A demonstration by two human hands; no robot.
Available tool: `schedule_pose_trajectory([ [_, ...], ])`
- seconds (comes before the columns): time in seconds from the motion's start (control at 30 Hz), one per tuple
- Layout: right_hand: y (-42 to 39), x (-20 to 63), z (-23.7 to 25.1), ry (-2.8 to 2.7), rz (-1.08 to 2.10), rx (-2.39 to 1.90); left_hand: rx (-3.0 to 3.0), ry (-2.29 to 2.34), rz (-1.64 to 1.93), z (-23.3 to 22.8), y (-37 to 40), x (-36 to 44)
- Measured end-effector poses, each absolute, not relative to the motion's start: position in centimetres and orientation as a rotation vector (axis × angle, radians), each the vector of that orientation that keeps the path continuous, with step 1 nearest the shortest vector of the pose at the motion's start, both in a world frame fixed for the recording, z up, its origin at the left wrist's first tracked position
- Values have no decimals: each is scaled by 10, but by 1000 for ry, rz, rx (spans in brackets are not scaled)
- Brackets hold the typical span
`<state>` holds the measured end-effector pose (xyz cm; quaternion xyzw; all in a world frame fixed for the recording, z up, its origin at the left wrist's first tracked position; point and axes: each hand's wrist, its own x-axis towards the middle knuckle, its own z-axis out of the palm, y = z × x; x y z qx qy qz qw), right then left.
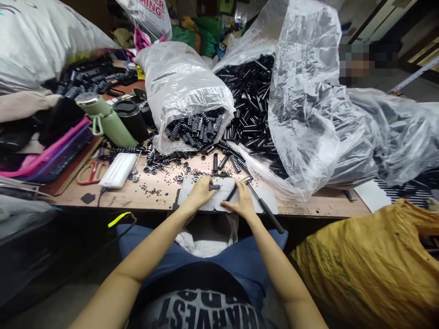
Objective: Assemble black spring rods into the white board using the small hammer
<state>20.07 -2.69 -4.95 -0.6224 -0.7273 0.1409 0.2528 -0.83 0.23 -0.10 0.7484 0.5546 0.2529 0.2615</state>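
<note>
Head view: the left hand rests on a pale mat at the near edge of the desk, its fingers closed on a short ribbed black spring that pokes out just beyond the fingertips. The right hand sits just right of it, fingers pinched around a thin black rod that slants toward the spring; its tip lies near the spring, and I cannot tell whether they touch. A long black-handled tool lies under the right fingers and runs off past the desk edge. Beyond the fingertips, loose springs and small black washers are scattered. Farther out, a clear bag of ribbed springs and a heap of black tubes stand. Far left of the fingers are a white box, red scissors and a green bottle.
</note>
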Motion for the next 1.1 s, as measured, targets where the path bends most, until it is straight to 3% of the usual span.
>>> schedule_pose_trajectory([
  [0.13,-27,200,-51,-1978,369,-1691,2129,1509,502,7,-3,2],
  [0.3,-27,200,-53,-1967,354,-1685,2039,1250,868,-3,19,27],
  [0.6,-26,206,-55,-1980,380,-1644,903,939,1260,-32,29,46],
  [0.87,-38,194,-16,-1859,614,-1356,750,816,1068,13,11,23],
  [1.1,-38,167,30,-2036,546,-1105,690,890,1010,32,-3,29],
])
